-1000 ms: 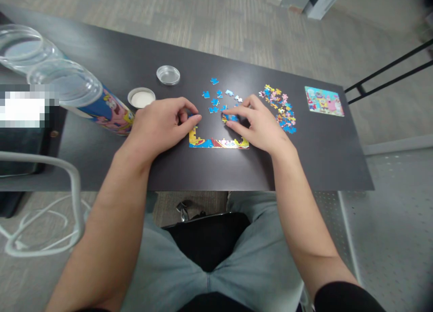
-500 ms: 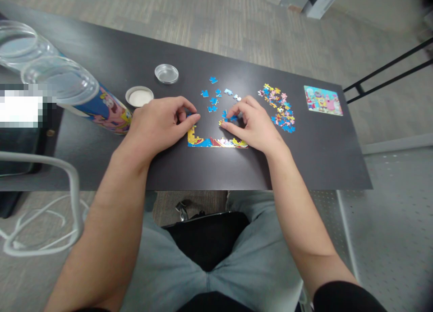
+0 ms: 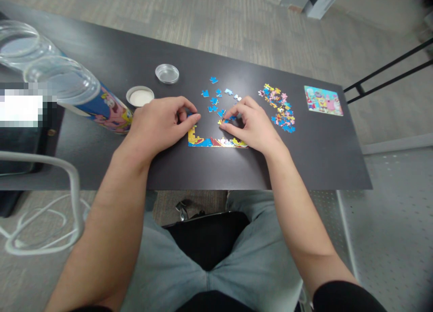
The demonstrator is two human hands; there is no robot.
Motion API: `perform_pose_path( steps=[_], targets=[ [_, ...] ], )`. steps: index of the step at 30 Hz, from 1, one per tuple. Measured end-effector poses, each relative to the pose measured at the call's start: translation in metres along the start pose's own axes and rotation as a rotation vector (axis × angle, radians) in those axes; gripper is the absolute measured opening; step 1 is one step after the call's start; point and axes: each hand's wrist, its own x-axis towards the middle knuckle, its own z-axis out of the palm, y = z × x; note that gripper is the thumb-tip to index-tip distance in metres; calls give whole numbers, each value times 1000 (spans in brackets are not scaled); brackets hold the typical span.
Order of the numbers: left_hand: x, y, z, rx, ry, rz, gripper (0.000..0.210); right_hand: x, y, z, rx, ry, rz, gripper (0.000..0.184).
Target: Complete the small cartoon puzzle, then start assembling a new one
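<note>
A partly joined jigsaw puzzle (image 3: pixel 200 142) lies on the dark table, showing a bottom edge and a short left side. My left hand (image 3: pixel 165 121) rests at its upper left corner, thumb and forefinger closed together; what lies between them is mostly hidden. Above the bottom row, my right hand (image 3: pixel 252 125) pinches a small yellow puzzle piece (image 3: pixel 220 122) between thumb and forefinger. A blue piece (image 3: pixel 221 113) lies by the right forefinger, and more blue shows under that hand. Several loose blue pieces (image 3: pixel 213 101) are scattered beyond my hands.
A heap of mixed pieces (image 3: pixel 283 109) lies right of my right hand, with a picture card (image 3: pixel 324 100) farther right. At left stand a clear-topped cartoon tube (image 3: pixel 110 109), a white-lined lid (image 3: pixel 140 97) and a clear lid (image 3: pixel 167 73). A white cable (image 3: pixel 72 176) loops at lower left.
Beside my right forefinger, a blue piece has shifted slightly left and shows more fully. The yellow piece and right fingertips moved a little left. My left hand has stayed almost still.
</note>
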Motion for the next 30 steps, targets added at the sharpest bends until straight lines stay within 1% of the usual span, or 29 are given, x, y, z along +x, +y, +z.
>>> perform_pose_path(
  steps=[3,5,12,18,20,22,27,30],
  targets=[
    [0,0,0,1,-3,-1,35,0,2,0,51,-9,-6,9],
    [0,0,-1,-3,-4,-2,35,0,3,-1,69,-18,-12,9],
    [0,-1,0,-30,1,3,34,1,-5,-7,74,-58,3,14],
    [0,0,0,-57,10,-9,35,-2,-7,-8,229,-145,25,21],
    [-1,0,-1,-58,9,-9,36,-3,-3,-10,292,-126,9,26],
    [-1,1,-1,-52,3,-8,36,-5,3,-15,348,-76,9,31],
    [-1,-1,0,-49,4,-9,33,-12,20,-35,495,3,75,35],
    [-1,-2,0,-71,7,-11,33,-19,26,-45,499,11,125,35]
  ],
)
